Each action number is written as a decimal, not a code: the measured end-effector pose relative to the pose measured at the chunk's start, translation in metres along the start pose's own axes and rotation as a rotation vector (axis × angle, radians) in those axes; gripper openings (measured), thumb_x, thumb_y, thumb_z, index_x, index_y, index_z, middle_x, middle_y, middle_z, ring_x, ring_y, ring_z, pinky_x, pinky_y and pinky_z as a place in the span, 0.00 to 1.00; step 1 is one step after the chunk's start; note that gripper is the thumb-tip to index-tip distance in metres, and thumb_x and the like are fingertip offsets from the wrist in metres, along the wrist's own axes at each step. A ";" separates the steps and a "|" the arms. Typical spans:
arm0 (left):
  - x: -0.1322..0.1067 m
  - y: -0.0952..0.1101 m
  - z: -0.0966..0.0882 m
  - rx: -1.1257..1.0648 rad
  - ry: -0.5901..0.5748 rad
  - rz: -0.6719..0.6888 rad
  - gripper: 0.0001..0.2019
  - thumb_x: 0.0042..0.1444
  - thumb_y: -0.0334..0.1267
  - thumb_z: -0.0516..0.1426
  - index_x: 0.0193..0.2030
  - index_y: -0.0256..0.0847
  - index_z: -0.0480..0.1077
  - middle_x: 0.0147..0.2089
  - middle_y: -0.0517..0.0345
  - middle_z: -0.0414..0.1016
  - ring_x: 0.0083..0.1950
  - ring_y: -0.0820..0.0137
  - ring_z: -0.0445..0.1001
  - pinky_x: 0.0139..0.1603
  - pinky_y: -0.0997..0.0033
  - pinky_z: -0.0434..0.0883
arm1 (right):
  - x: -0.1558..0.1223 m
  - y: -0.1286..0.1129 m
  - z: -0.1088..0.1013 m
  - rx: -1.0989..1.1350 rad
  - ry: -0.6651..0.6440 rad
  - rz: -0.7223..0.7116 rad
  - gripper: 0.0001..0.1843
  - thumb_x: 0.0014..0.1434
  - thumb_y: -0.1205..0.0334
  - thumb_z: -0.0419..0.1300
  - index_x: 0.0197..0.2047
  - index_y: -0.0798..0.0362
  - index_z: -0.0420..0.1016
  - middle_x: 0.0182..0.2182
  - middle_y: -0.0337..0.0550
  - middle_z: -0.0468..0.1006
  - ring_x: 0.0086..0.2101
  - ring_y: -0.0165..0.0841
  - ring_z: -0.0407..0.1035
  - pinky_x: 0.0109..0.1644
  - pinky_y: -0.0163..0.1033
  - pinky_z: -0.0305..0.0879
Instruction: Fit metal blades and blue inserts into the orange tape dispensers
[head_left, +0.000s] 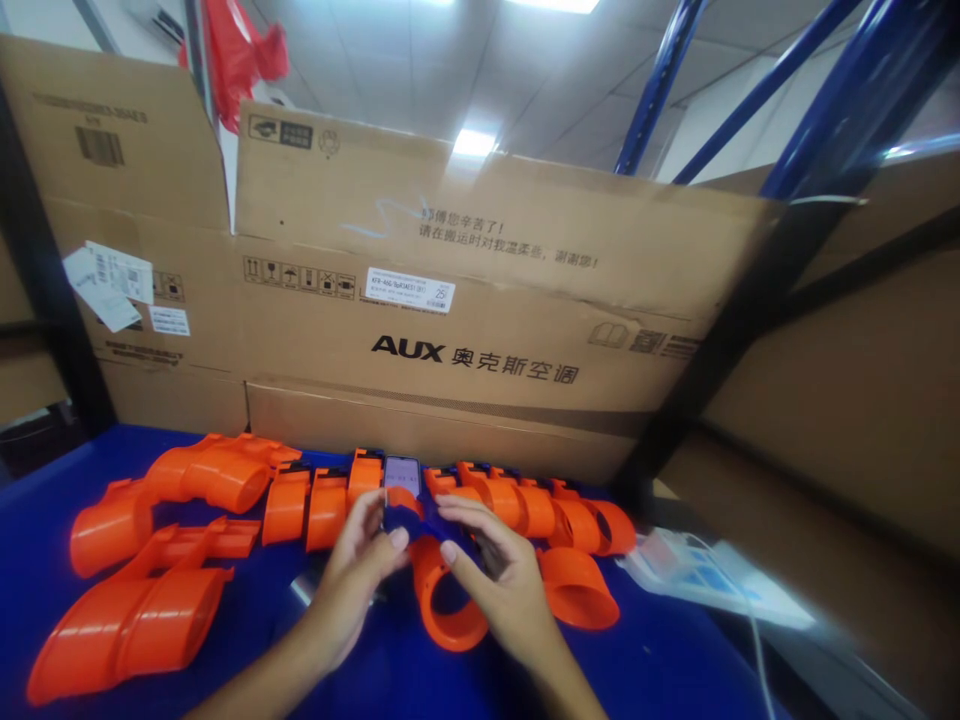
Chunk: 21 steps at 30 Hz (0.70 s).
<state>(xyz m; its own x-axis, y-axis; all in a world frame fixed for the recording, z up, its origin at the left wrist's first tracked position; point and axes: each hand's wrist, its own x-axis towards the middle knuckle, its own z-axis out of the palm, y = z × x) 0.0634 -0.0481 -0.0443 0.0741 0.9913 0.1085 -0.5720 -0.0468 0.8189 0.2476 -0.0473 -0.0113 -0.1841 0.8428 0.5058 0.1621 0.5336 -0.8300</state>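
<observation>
My left hand (358,575) and my right hand (493,575) meet over an orange plastic ring part (442,615) on the blue table (660,670). The fingers of both hands are curled and pinched around its upper edge. A phone (402,474) stands upright just behind my fingers, leaning among a row of orange collars (525,510). Another orange ring (579,588) lies right of my right hand. What my fingertips pinch beyond the ring is too small to tell.
Large orange duct-shaped parts (135,615) lie at the left, with more behind them (214,475). Big cardboard boxes (465,330) wall off the back. Blue and black rack posts (720,340) stand at the right. White papers and a cable (705,575) lie right.
</observation>
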 end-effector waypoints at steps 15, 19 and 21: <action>0.005 0.008 -0.010 0.259 -0.058 0.243 0.28 0.51 0.41 0.69 0.59 0.50 0.70 0.59 0.53 0.75 0.61 0.55 0.72 0.63 0.59 0.66 | -0.008 0.004 -0.001 -0.744 0.036 -0.370 0.34 0.55 0.51 0.71 0.63 0.48 0.71 0.45 0.52 0.80 0.44 0.49 0.74 0.50 0.55 0.71; 0.006 0.014 -0.010 0.371 -0.006 0.270 0.24 0.50 0.41 0.69 0.54 0.49 0.71 0.46 0.59 0.77 0.46 0.63 0.75 0.50 0.66 0.70 | -0.010 0.007 0.002 -0.825 0.051 -0.437 0.33 0.57 0.52 0.70 0.64 0.47 0.70 0.40 0.49 0.79 0.39 0.45 0.73 0.47 0.54 0.71; 0.005 0.015 -0.010 0.362 -0.016 0.270 0.23 0.51 0.40 0.69 0.53 0.49 0.70 0.44 0.59 0.76 0.43 0.64 0.74 0.47 0.67 0.70 | -0.010 0.007 0.003 -0.837 0.050 -0.442 0.33 0.58 0.52 0.69 0.65 0.47 0.69 0.39 0.49 0.78 0.39 0.45 0.72 0.46 0.53 0.71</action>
<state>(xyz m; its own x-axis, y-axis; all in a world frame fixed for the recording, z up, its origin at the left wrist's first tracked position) 0.0474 -0.0429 -0.0373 -0.0239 0.9358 0.3516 -0.2503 -0.3461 0.9042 0.2481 -0.0525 -0.0231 -0.3567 0.5435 0.7599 0.7339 0.6663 -0.1321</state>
